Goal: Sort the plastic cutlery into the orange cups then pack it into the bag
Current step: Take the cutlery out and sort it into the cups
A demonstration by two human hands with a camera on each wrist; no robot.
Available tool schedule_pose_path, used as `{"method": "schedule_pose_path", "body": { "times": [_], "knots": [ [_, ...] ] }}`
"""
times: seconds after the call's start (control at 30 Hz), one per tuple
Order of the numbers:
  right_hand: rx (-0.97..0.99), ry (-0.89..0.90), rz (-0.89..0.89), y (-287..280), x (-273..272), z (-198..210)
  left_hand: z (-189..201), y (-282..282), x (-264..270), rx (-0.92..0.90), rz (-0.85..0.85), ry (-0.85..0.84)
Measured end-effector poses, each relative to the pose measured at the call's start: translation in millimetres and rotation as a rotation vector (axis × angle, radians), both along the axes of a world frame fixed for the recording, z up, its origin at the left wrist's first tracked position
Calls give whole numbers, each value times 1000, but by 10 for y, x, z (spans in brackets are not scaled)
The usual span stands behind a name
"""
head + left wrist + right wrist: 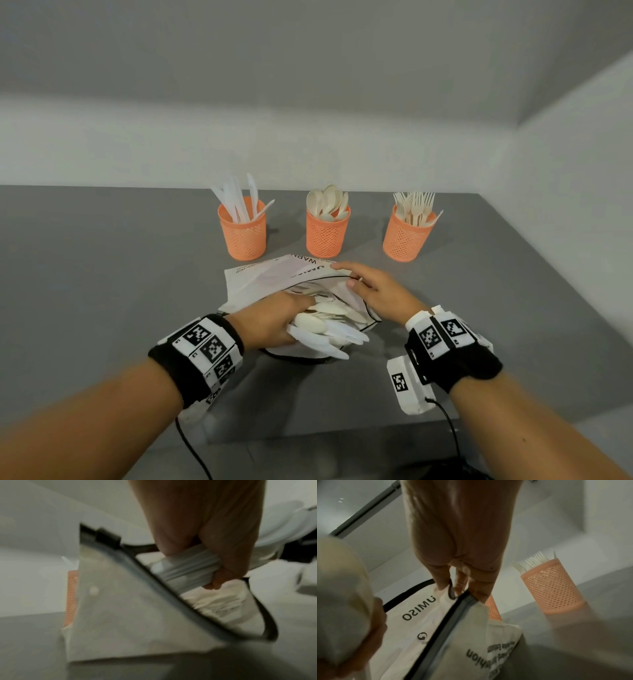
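Observation:
A white printed zip bag lies on the grey table with its black-edged mouth held wide. My left hand grips a bundle of white plastic cutlery at the bag's mouth; in the left wrist view the bundle sits inside my curled fingers. My right hand pinches the bag's upper rim and lifts it. Behind the bag stand three orange mesh cups: knives in the left cup, spoons in the middle cup, forks in the right cup.
The table's front edge runs just under my wrists. A pale wall stands behind the cups, another to the right. Black cables hang from both wrist cameras over the edge.

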State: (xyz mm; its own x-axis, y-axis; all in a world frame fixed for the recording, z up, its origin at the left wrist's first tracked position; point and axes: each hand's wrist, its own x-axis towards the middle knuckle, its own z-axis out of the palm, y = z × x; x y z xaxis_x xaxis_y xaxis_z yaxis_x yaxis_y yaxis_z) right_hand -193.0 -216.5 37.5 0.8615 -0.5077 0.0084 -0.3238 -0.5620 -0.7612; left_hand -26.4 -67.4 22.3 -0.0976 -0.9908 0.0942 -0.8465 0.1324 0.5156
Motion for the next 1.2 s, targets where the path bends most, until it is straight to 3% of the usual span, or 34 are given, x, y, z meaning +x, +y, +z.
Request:
{"method": "schedule_pose_path", "body": {
  "times": [0.07,0.17,0.3,0.43,0.53,0.63,0.7,0.8,0.9,1.2],
  "knots": [
    [88,-23,25,-9,2,-31,111,37,-54,-37,11,120],
    [107,0,57,51,-4,-73,410,85,-100,-113,198,475],
    [-233,191,271,212,16,-187,680,64,-79,-123,344,1036],
    [-491,400,470,276,74,-398,709,10,-23,-81,397,1403],
    [-578,544,540,301,121,-430,668,-44,-5,-46,460,1496],
    [-341,489,494,279,159,-302,561,-129,37,25,525,1558],
    [-108,313,366,204,223,-170,496,-189,58,52,555,1611],
    [18,-89,-10,72,355,45,461,-275,50,36,579,1664],
    [67,-334,-100,52,485,281,487,-386,17,13,563,1667],
    [-16,-69,98,-35,685,359,503,-713,-73,-101,686,1673]
  ]
}}
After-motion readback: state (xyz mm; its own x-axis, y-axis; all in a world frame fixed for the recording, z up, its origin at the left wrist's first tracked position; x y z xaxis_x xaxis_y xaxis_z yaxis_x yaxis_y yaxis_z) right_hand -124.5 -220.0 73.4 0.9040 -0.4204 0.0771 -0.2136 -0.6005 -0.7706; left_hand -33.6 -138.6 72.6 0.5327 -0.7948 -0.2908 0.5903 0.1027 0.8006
